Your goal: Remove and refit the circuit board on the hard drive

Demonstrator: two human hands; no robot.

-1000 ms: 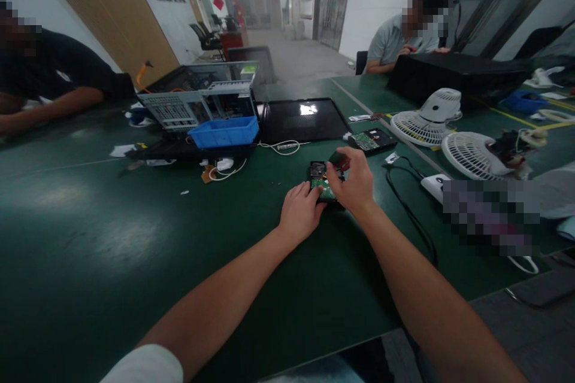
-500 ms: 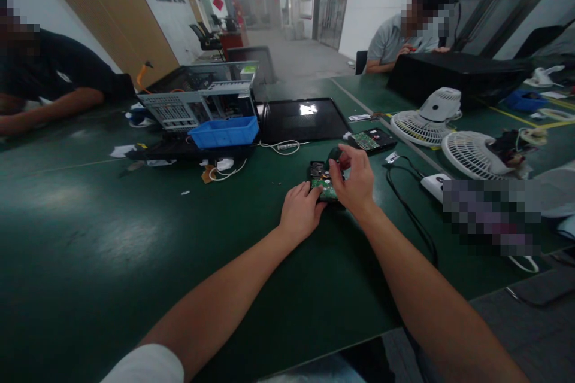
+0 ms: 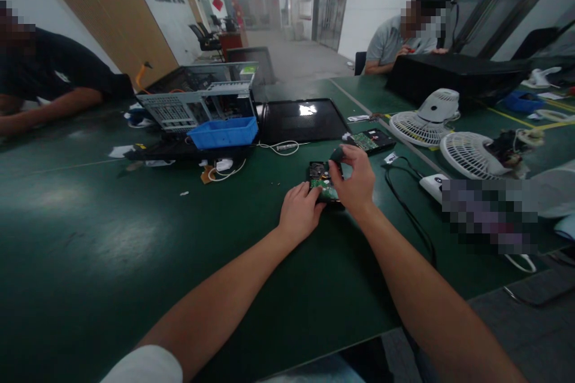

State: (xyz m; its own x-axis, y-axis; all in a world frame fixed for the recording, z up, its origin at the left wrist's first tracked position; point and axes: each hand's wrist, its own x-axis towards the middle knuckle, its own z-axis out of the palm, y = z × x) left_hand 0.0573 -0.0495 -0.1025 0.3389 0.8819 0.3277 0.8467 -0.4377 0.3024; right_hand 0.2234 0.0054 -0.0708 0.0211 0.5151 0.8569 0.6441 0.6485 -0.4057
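A hard drive (image 3: 320, 172) lies on the green table in front of me, its green circuit board facing up. My left hand (image 3: 300, 209) grips its near left edge, thumb and fingers pressing on the board's side. Above the drive's right part, my right hand (image 3: 357, 179) is closed around the dark rounded handle of a screwdriver (image 3: 336, 156), held upright. The hand hides the screwdriver's shaft and tip. Just beyond, to the right, a second hard drive (image 3: 374, 140) rests with its circuit board showing.
An opened computer case (image 3: 175, 109) stands behind a blue tray (image 3: 224, 133) at left. A black panel (image 3: 305, 119) lies beyond the drives. White fan parts (image 3: 424, 125), a black cable (image 3: 406, 206) and a power strip (image 3: 433, 184) are at right. Two people sit across the table.
Both hands stay at the hard drive almost unmoved. The fingers of my right hand have shifted slightly on the screwdriver handle, and the view has moved a little.
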